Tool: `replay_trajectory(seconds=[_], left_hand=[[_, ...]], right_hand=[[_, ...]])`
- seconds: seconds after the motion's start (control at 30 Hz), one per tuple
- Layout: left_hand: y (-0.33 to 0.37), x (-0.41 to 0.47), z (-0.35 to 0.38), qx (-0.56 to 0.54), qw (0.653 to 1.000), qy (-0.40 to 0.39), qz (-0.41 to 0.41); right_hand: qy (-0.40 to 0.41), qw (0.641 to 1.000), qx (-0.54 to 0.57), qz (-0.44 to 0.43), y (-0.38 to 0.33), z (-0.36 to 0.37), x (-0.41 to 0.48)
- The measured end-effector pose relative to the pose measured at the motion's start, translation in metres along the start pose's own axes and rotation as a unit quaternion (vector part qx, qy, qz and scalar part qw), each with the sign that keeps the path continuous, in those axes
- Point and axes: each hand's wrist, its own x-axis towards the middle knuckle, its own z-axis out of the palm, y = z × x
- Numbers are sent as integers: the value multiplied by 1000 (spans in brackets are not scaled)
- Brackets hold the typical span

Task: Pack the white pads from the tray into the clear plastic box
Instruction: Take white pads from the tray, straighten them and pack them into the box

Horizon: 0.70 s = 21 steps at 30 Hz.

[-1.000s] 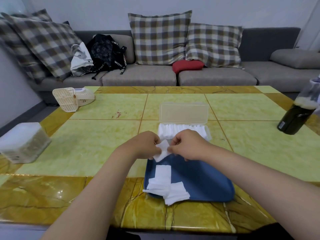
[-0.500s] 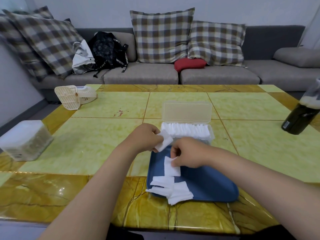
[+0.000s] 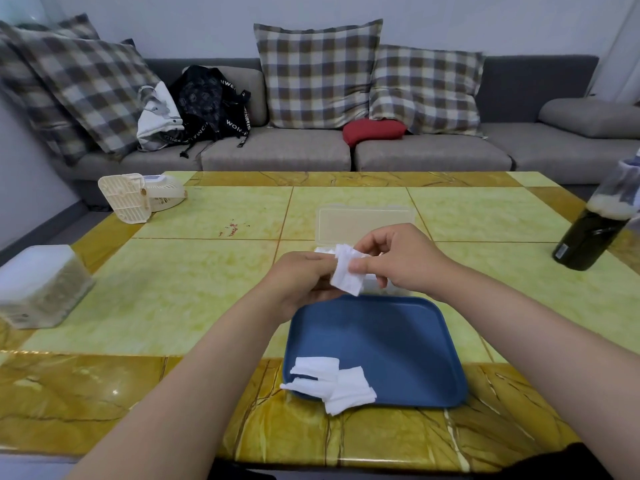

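Half a second ago our right grip (image 3: 398, 258) was down on the tray (image 3: 398, 341), pinching a pad. Now it has come up to meet our left grip (image 3: 304, 278), and both pinch the white pads (image 3: 346, 275) between them. The clear plastic box (image 3: 363, 223) sits just behind the grips, so we think these go in next. A small pile of pads (image 3: 332, 382) waits below the grips, nearer to us. The yellow surface (image 3: 207, 289) also holds a dark bottle (image 3: 588, 233) far right of the grips and a fan (image 3: 138, 195) far left. Behind is a grey sofa (image 3: 277, 154) with checked pillows (image 3: 318, 74).
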Motion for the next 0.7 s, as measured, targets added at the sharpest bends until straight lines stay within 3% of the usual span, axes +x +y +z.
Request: replay_trajectory(seconds=[0.5,0.63,0.7], left_hand=[[5,-3,-2,58,996,-60,-2],[3,2,-13,148,988,36,37],[2,6,-23,190,976,84,61]], right_hand=[[43,990,-130,-33,9,0,10],[86,981,-167,-44,4,6,5],[22,979,-197,-42,0,14,0]])
